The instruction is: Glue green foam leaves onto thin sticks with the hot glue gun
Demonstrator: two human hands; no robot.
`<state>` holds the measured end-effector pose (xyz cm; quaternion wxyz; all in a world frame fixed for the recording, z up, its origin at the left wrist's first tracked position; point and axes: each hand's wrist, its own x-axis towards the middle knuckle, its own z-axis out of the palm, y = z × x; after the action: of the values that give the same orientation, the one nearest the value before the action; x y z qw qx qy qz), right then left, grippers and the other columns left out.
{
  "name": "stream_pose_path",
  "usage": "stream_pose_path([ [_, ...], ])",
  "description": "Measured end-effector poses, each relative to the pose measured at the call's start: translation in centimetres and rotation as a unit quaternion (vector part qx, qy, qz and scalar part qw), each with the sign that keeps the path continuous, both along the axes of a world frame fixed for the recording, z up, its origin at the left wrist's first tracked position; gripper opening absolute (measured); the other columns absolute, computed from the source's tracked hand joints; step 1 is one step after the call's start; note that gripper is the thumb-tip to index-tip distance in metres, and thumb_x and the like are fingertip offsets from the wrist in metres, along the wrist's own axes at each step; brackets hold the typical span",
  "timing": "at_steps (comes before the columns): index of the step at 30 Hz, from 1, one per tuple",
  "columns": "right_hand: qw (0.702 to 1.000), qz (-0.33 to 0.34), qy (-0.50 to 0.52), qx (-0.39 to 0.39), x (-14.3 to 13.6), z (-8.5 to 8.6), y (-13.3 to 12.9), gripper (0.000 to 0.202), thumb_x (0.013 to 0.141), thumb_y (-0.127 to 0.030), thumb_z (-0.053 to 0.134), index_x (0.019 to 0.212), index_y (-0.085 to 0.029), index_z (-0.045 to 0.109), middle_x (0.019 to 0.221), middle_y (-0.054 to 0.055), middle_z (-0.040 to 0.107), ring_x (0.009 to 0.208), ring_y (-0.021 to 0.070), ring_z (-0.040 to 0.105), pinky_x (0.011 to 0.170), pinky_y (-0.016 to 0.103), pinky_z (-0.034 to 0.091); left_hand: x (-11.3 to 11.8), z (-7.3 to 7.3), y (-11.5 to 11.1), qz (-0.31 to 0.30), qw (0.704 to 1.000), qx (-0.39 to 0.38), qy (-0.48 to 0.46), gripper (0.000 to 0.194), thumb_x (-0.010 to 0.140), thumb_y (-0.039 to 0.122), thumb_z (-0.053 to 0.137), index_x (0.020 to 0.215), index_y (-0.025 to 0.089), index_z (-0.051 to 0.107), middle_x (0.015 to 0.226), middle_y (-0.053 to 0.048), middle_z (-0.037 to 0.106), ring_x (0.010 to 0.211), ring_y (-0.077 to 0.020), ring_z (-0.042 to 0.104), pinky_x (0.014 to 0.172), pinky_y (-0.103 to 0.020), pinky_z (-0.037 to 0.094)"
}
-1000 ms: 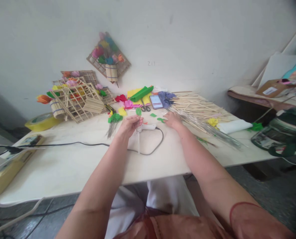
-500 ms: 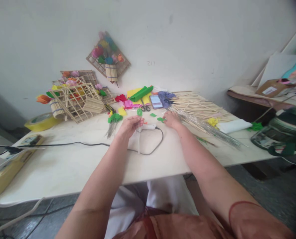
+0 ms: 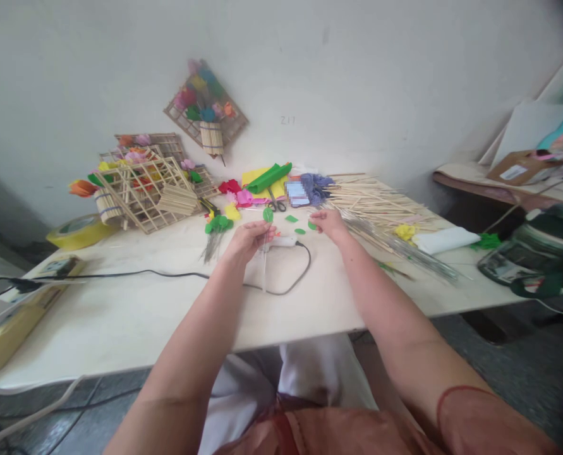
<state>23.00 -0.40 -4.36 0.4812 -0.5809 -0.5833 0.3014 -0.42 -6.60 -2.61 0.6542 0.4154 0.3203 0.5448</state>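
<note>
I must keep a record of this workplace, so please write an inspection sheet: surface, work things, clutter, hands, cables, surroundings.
Surface: whitish table; spills: nothing seen.
Work things: thin stem with green leaf shape at its top; two loose green pieces lying nearby; white corded tool.
Clutter: sticks, scissors and coloured paper towards the back; tape roll at left.
Hands: left hand pinches the stem; right hand pinches a green piece.
Cables: black cable crosses the table's left part; another loops from the tool, or perhaps the same one.
Surroundings: flower decoration on the wall.
</note>
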Motion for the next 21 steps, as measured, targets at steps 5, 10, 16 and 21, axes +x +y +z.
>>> stream_pose_path([
  [5, 0.986, 0.08, 0.145, 0.001, -1.2, 1.2, -1.5, 0.017, 0.054, -0.022, 0.072, 0.065, -0.013, 0.061, 0.046, -0.004, 0.054, 0.042, 0.008, 0.047, 0.04, 0.021, 0.041, 0.1, -0.2, 0.1, -0.017, 1.0, 0.005, 0.01, 0.002, 0.071, 0.007, 0.061, 0.073, 0.006, 0.063, 0.068, -0.008, 0.066, 0.057, -0.0091, 0.062, 0.058, -0.019, 0.05],
  [10, 0.978, 0.118, 0.172, 0.006, -2.4, 1.7, -2.5, 0.024, 0.053, -0.028, 0.074, 0.069, -0.014, 0.065, 0.046, -0.005, 0.053, 0.04, 0.0054, 0.041, 0.035, 0.018, 0.032, 0.4, -0.1, -0.1, -0.026, 0.999, -0.017, 0.031, 0.003, 0.071, 0.006, 0.061, 0.072, 0.005, 0.063, 0.068, -0.01, 0.067, 0.056, -0.0103, 0.062, 0.056, -0.02, 0.051],
  [16, 0.957, 0.166, 0.238, -0.021, -3.6, 1.7, -2.8, 0.028, 0.05, -0.027, 0.078, 0.069, -0.013, 0.063, 0.054, -0.002, 0.059, 0.047, 0.008, 0.051, 0.046, 0.023, 0.047, 0.5, -0.3, -0.1, -0.037, 0.998, -0.029, 0.046, 0.004, 0.071, 0.006, 0.061, 0.073, 0.005, 0.065, 0.069, -0.011, 0.067, 0.057, -0.0119, 0.063, 0.057, -0.021, 0.051],
  [21, 0.963, 0.161, 0.218, -0.013, -3.9, 2.0, -3.3, 0.026, 0.052, -0.029, 0.077, 0.066, -0.014, 0.061, 0.055, -0.002, 0.057, 0.047, 0.0062, 0.047, 0.036, 0.017, 0.034, 0.4, -0.6, 0.1, -0.049, 0.997, -0.027, 0.057, 0.005, 0.069, 0.007, 0.064, 0.073, 0.006, 0.066, 0.07, -0.011, 0.068, 0.058, -0.0127, 0.063, 0.058, -0.022, 0.052],
])
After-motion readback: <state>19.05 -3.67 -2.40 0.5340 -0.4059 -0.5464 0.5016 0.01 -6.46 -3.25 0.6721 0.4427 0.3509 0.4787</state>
